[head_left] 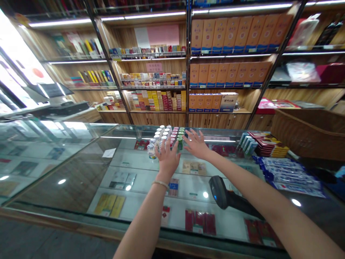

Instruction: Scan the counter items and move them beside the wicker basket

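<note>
Small capped bottles (157, 137) stand upright in close rows on the glass counter (140, 169). Their lids are white, pink and green. My left hand (167, 160), a bracelet on its wrist, reaches over the near side of the group with fingers spread, covering some bottles. At the right side, beside the green-lidded bottles (180, 133), my right hand (196, 144) is stretched out with its fingers apart. Neither hand grasps a bottle; whether the fingertips touch any, I cannot tell. Below my right forearm lies a black barcode scanner (229, 196).
On the right are blue-and-white packets (288, 172), red boxes (269, 144) and a brown wicker basket (309, 133). A paper slip (109, 153) lies on the left glass. Flat packs (201, 221) show beneath the countertop. Stocked shelves (153, 88) line the back wall.
</note>
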